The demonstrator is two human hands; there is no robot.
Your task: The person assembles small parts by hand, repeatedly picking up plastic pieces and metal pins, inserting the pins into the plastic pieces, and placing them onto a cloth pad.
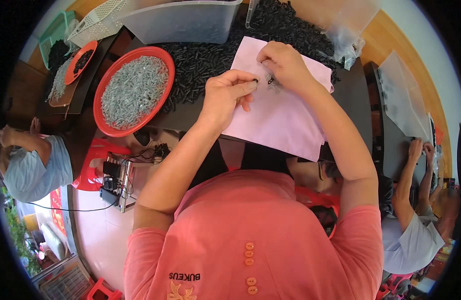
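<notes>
Red bowl (pixel 106 131) of silvery screws at left, beside heap of black tubular pieces (pixel 200 57). Left hand (pixel 229 94) curled, thumb and forefinger pinched on small black piece (pixel 255 80), tiny, dark, shape unclear. Right hand (pixel 285 65) just beside, fingertips narrowed over small screws (pixel 272 82) lying on pink paper sheet (pixel 285 117); whether gripping one, cannot tell

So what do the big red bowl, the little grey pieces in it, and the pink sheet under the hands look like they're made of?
Red bowl: probably plastic, going by its smooth, evenly coloured, slightly glossy rim.
Grey pieces: likely metal, as they have a silvery glinting look; too small to be sure.
Pink sheet: looks like paper or thin cloth, matte, draping limply over the table edge.
</notes>
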